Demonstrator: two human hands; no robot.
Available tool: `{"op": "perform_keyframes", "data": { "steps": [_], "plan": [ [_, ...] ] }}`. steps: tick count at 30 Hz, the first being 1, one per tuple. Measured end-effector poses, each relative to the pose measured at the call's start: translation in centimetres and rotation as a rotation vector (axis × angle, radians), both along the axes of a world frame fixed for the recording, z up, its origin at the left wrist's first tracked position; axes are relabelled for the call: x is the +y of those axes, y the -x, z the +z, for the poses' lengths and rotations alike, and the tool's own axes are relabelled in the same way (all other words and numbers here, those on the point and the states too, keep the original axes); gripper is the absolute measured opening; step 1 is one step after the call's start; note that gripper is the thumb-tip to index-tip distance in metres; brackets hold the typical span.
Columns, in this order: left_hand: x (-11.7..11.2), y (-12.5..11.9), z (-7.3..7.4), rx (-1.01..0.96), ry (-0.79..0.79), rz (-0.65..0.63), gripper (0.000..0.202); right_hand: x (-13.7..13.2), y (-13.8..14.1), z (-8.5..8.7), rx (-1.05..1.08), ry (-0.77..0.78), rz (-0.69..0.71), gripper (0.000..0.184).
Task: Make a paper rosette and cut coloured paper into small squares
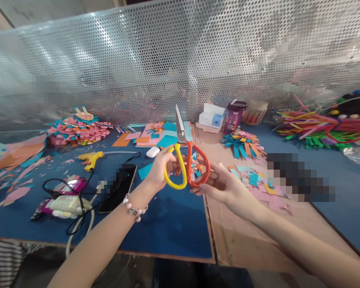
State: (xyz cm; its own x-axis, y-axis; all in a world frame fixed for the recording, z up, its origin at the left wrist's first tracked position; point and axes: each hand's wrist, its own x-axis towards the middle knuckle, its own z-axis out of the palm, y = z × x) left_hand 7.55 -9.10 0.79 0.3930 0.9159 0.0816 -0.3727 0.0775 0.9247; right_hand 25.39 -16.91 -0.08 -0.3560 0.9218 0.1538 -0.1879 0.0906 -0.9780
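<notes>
Forearms in from the bottom edge, scissors (pixel 184 156) up between both hands.

Gripping the yellow loop (pixel 175 182) with the left hand (pixel 163 168), fingers curled tight round it, beaded bracelet (pixel 133 208) on that wrist. Pinching the lower rim of the red loop (pixel 202 160) with the right hand (pixel 220 186), thumb above, fingertips below. Held mid-air over the seam between blue mat (pixel 168 224) and wooden board (pixel 237 236), blades (pixel 179 124) pressed together, pointing up, tipped slightly left. Down on the mat: phone (pixel 118 188), white earbud case (pixel 153 152) just behind the left hand, yellow glue gun (pixel 91 159) farther left. Paper flowers (pixel 78 128) far left, paper scraps (pixel 255 180) near the right hand, tissue box (pixel 211 116) and purple cup (pixel 234 116) back against the perforated metal screen (pixel 198 60).
</notes>
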Motion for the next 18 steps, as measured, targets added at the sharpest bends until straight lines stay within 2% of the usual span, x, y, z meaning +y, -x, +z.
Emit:
{"op": "perform_keyframes", "data": {
  "steps": [3, 8, 12, 18],
  "plan": [
    [-0.04, 0.03, 0.12, 0.007, 0.008, 0.002, 0.029, 0.06, -0.13, -0.10, 0.009, 0.003, 0.013, 0.042],
    [-0.03, 0.03, 0.08, 0.015, -0.008, 0.004, 0.038, 0.29, -0.31, -0.45, 0.015, -0.013, 0.027, 0.041],
    [0.04, 0.09, 0.03, 0.025, -0.043, -0.025, 0.044, 0.35, -0.37, -0.68, 0.010, -0.011, 0.035, 0.043],
    [0.09, 0.16, -0.14, 0.046, -0.029, 0.013, 0.048, 0.26, -0.23, -0.82, 0.025, -0.011, 0.038, 0.051]
  ]
}}
